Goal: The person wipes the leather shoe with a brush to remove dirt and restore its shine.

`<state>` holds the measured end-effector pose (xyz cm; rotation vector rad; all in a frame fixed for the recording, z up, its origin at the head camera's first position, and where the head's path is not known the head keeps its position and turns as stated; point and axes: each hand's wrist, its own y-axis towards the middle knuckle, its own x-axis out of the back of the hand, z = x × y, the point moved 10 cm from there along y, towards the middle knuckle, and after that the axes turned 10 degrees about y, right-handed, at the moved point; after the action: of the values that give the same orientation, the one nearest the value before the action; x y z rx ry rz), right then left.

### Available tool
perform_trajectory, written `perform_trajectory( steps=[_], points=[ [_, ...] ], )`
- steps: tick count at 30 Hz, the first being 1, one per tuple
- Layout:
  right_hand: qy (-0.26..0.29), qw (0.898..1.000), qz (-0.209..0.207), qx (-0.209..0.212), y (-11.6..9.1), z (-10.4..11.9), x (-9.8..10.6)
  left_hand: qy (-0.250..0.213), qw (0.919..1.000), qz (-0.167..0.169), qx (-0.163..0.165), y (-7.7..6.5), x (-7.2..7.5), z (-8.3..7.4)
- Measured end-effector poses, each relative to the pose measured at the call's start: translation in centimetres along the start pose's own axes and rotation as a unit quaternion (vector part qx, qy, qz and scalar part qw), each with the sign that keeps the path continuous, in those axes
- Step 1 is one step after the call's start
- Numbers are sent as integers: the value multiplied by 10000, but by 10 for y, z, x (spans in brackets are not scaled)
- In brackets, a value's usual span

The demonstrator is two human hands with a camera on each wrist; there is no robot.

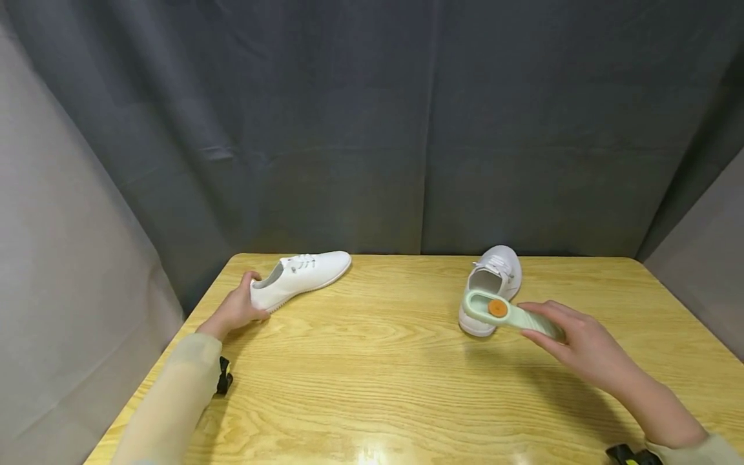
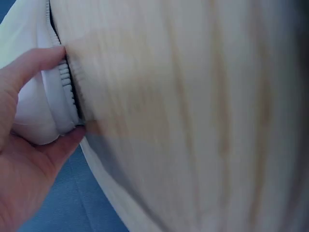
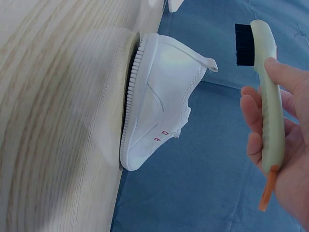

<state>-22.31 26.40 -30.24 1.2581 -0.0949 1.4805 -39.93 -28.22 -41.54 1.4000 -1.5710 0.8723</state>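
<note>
Toward the back left of the table, my left hand (image 1: 235,307) grips a white lace-up shoe (image 1: 314,271) around its heel, toe pointing right. In the left wrist view, the thumb and fingertips press at the ribbed sole edge of that shoe (image 2: 48,104). My right hand (image 1: 587,342) holds a pale green shoe brush (image 1: 479,307) by its handle, with an orange button (image 1: 497,308) on top. Black bristles (image 3: 245,45) and an orange loop (image 3: 268,191) show in the right wrist view. Below the brush head stands the second white shoe (image 1: 504,268), upright, toe to the back.
Both shoes rest on a wooden table (image 1: 360,361), near its back edge. A dark curtain (image 1: 349,129) hangs right behind it. Pale cloth (image 1: 70,258) borders the left side, and similar cloth (image 1: 703,258) the right.
</note>
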Motion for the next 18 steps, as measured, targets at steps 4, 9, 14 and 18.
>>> perform_trajectory(
  steps=[4,9,14,18],
  points=[
    [-68,10000,-39,-24,-1,-2,2,134,9996,-211,-122,-3,8,-4],
    [-155,9997,-148,-123,-4,-5,7,190,9988,-376,-243,-7,20,-12],
    [-90,9997,-121,-184,-8,-7,8,30,9976,-617,-327,-17,27,-23],
    [-175,9992,-185,-313,-16,-11,13,-327,9948,-872,-400,-26,35,-39]
  ],
)
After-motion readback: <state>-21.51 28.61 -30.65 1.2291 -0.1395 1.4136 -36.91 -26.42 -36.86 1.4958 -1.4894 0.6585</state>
